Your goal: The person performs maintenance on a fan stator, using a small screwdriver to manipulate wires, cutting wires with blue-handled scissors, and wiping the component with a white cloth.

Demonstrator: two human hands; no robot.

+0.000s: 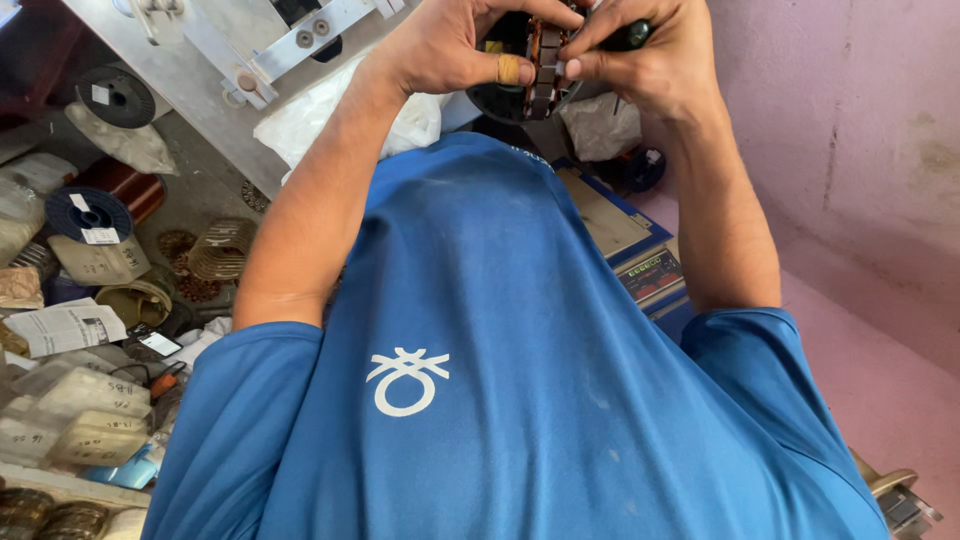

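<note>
A: Seen at the top edge?
B: 2 hands raised above a blue shirt (500, 380). Left hand (450, 45) curled around a round motor core (530, 70), thumb with a tan wrap pressed on its copper-coloured slots. Fingers closed on its rim.

A: And the right hand (650, 55)?
B: Pinched at the core's right side, fingertips (575, 68) touching the slots. Closed also on a dark, green-tinted handle (630, 35), likely a tool. Tip hidden behind the fingers, so cannot tell where it meets the core.

A: Position of the core?
B: Held in the air between both hands, near the top of the view, in front of a grey metal frame (190, 70) and above a white plastic bag (320, 115).

A: Around it?
B: To the left, 2 spools: a black one (115, 95) and a blue one with copper wire (100, 210). Below those, a coil of pale wire loops (222, 250), a folded newspaper (65, 325), a small phone (158, 343) and clear plastic packs (80, 410). To the right, a blue weighing scale (640, 260) with a lit display, just beside the right forearm. Pink wall (850, 130) further right.

A: Shirt?
B: Blue, short-sleeved, a white mark on the chest, filling most of the lower view.
</note>
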